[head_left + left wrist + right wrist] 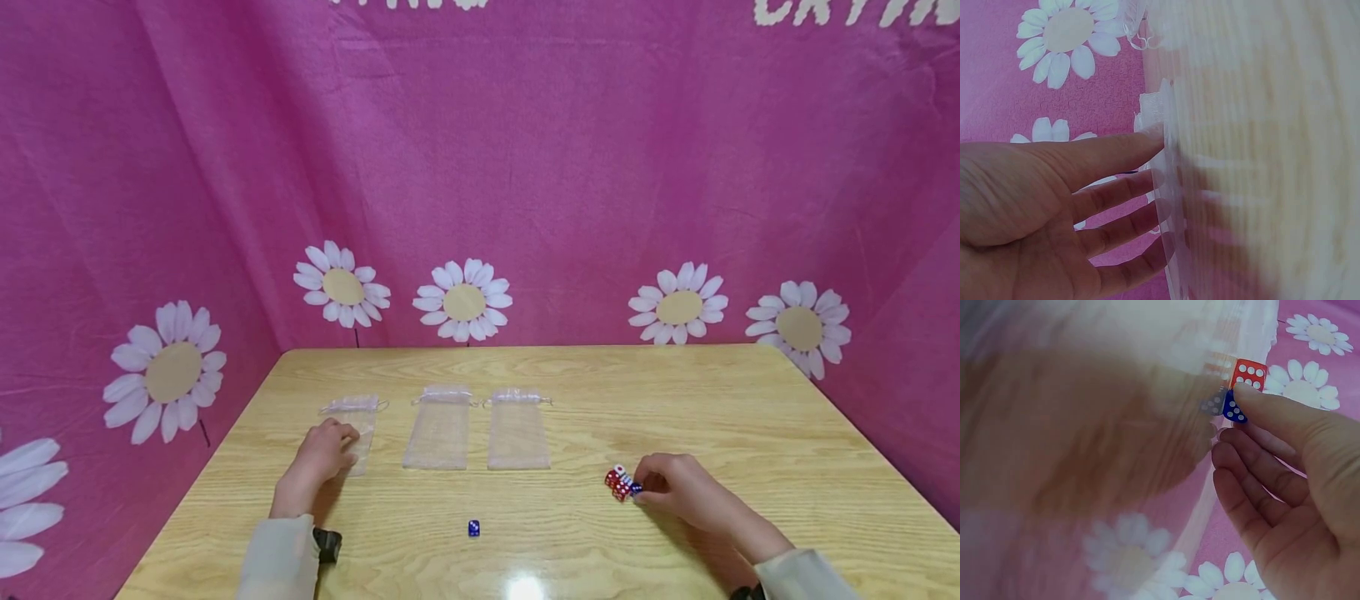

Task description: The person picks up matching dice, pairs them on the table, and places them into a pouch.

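My left hand (322,457) lies over the leftmost sheer white drawstring pouch (363,437). In the left wrist view its thumb and nearly straight fingers (1125,190) touch the pouch. At the right, my right hand (686,487) pinches a blue die (1234,409) between thumb and fingers, low at the table. Against that die sits a small cluster of red dice (620,492) with a white die (618,470); a red die (1250,374) shows just beyond the thumb in the right wrist view. Another blue die (474,528) lies alone near the table's front middle.
Two more sheer pouches, a middle pouch (438,429) and a right pouch (519,431), lie flat in a row with the first. The wooden table (675,392) ends at a pink curtain (555,208) with daisies at the back and sides.
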A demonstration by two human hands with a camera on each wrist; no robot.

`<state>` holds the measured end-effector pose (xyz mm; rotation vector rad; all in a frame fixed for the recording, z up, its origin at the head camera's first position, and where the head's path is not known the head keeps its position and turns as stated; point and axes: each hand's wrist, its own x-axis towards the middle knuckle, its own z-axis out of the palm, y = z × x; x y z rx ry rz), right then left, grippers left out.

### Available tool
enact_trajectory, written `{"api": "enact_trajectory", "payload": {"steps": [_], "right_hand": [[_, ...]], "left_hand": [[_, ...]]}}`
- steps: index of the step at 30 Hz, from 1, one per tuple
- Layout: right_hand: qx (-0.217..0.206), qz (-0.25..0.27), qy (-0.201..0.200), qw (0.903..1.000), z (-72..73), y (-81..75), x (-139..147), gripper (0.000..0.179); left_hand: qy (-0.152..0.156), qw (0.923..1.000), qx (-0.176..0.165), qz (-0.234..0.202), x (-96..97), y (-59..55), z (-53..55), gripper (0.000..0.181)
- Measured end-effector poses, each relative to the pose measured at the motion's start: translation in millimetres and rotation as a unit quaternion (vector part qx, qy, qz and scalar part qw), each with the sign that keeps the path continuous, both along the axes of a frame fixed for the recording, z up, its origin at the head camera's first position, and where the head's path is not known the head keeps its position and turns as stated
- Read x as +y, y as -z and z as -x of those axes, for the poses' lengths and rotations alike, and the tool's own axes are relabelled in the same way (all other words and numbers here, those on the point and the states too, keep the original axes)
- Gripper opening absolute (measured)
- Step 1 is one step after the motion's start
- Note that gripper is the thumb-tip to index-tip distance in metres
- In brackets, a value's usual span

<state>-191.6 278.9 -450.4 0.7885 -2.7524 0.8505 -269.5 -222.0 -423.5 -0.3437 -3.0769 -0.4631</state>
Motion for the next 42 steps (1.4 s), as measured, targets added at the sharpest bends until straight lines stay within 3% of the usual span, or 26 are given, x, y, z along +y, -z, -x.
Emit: {"api": "enact_trajectory", "payload": {"steps": [7, 12, 16, 22, 34, 42], "right_hand": [[-0.006, -0.001, 0.026, 0.9996, -3.3, -2.7, 2, 0.01], [0.012, 0.052, 0.061, 0.9967, -8.7, -4.1, 6, 0.009], [0.002, 0.099, 0.097, 0.9903, -14.2, -4.9, 8, 0.009], [-0.012, 0.129, 0.127, 0.9833, -22.0, -5.9, 10, 0.009], [-0.028, 0.212, 0.128, 0.9683, -34.9, -8.2, 13, 0.013], [-0.055, 0.232, 0.127, 0.9627, -38.0, -9.2, 13, 0.016]], "left_hand": [[0.008, 0.9999, 0.011, 0.0, -1.1, 1.5, 0.6, 0.025], [0.005, 1.0, 0.008, -0.004, -1.8, 1.9, 1.4, 0.025], [0.003, 1.0, 0.006, -0.003, -1.7, 1.7, 1.4, 0.026], [0.005, 0.9999, 0.014, 0.003, -2.5, 3.0, 1.8, 0.026], [0.012, 0.9997, 0.019, 0.001, -2.1, 0.6, 0.2, 0.025], [0.01, 0.9999, 0.012, 0.002, -0.4, -0.6, -1.3, 0.026]]}}
